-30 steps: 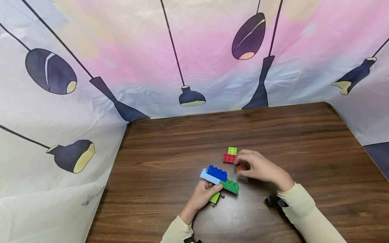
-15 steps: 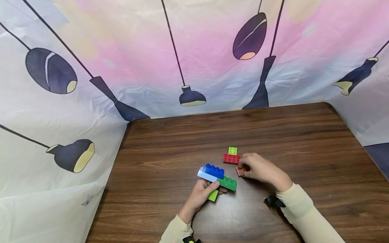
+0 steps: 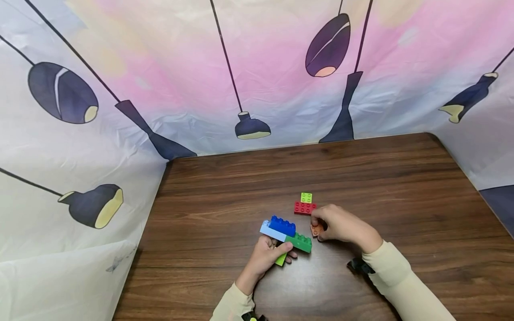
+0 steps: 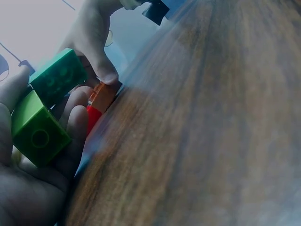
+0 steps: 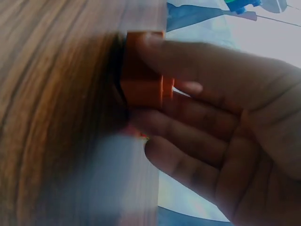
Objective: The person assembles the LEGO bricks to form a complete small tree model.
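Note:
In the head view my left hand (image 3: 263,258) grips a built block piece, its thumb over the front. On top of this piece sits a dark blue brick (image 3: 283,226), above a light blue brick (image 3: 272,231) and a green brick (image 3: 299,243). A lime brick (image 3: 280,260) sticks out underneath, partly covered by fingers. My right hand (image 3: 346,226) pinches an orange brick (image 3: 316,230) low at the tabletop. The right wrist view shows the thumb on one side of this orange brick (image 5: 141,89), its studs facing the palm.
Just behind the orange brick lies a red brick (image 3: 304,208) on the brown wooden table (image 3: 225,191). A small lime brick (image 3: 306,197) adjoins its far side. A printed cloth (image 3: 180,80) hangs along the table's back and sides.
My right hand has come slightly nearer and the orange brick has turned a little under its fingers. More of the red brick shows. My left hand has shifted slightly left with the built piece.

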`<state>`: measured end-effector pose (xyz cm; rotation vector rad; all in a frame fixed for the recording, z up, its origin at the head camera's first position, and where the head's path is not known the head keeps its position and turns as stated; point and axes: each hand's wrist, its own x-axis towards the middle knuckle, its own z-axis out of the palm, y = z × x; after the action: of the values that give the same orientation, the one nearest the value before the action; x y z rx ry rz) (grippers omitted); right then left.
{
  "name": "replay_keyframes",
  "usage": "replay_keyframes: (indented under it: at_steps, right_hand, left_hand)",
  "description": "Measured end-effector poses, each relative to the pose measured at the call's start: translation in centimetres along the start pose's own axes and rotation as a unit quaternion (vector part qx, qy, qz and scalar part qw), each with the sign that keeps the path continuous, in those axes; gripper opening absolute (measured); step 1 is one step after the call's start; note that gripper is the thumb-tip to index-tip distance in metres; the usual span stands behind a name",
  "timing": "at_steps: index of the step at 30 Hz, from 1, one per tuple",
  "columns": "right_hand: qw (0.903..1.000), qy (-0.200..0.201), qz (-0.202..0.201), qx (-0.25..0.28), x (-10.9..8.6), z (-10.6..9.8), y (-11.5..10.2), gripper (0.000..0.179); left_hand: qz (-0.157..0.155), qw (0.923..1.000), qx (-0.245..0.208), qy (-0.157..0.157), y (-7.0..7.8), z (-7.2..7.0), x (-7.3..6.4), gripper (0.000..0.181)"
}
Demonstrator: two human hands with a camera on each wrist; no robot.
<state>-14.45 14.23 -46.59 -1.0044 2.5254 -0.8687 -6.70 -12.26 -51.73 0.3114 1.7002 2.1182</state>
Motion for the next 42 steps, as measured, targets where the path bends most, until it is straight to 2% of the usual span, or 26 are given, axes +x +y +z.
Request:
replay_keyframes:
  at_steps: [6,17,29,38,42]
  right_hand:
    - [0.9958,-0.019,-0.039,0.081,-0.1,-0.1,0.1,0.022]
    - [0.9910,-0.011,-0.056,0.121,-0.2,-0.1,-0.2,0.022]
    - [0.9774,-0.012,-0.073,0.198,0.0,-0.2,-0.7,0.021]
    - [0.9742,-0.009,-0.088,0.208,0.2,0.3,-1.1,0.021]
    - [0.9757,0.000,-0.092,0.199,0.2,0.6,-1.1,0.021]
  left_hand:
    - [0.000,1.0000,0.001,0.004,0.2,0.1,0.0,0.028]
    - [-0.014,0.9998,0.011,0.001,0.2,-0.1,-0.1,0.033]
    - [-0.008,0.9997,0.021,-0.008,0.3,0.0,0.0,0.034]
    - [-0.005,0.9998,0.014,-0.010,0.3,0.1,0.0,0.035]
    - [0.002,0.9999,0.013,-0.008,0.2,0.0,0.0,0.035]
